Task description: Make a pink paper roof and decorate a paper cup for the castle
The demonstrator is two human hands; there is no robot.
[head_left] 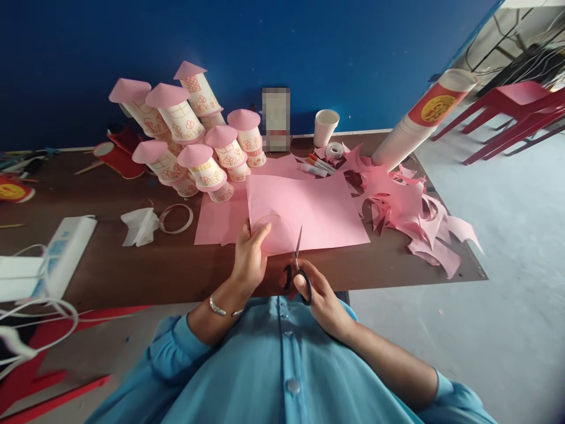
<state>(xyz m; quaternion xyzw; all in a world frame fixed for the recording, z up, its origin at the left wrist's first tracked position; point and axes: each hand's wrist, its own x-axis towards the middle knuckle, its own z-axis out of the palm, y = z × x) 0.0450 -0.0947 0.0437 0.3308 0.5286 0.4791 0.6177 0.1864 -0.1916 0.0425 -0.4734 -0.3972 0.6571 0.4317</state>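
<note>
Left hand (249, 256) pinches the pink paper sheet (309, 212); right hand (320, 294) closed on scissors (298, 268), blades just entering the traced circle (271, 232), mostly uncut

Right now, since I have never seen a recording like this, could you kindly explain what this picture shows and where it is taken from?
There is no machine here: a camera worn on a person's head looks down at their own two hands. The left hand holds a pink sheet at its near edge, where a circle is drawn. The right hand holds scissors, blades at the sheet's edge. All this is over a brown table. On it stand decorated paper cups with pink cone tops, a stack of cups lying over, pink scraps, tape and a white power strip.
</note>
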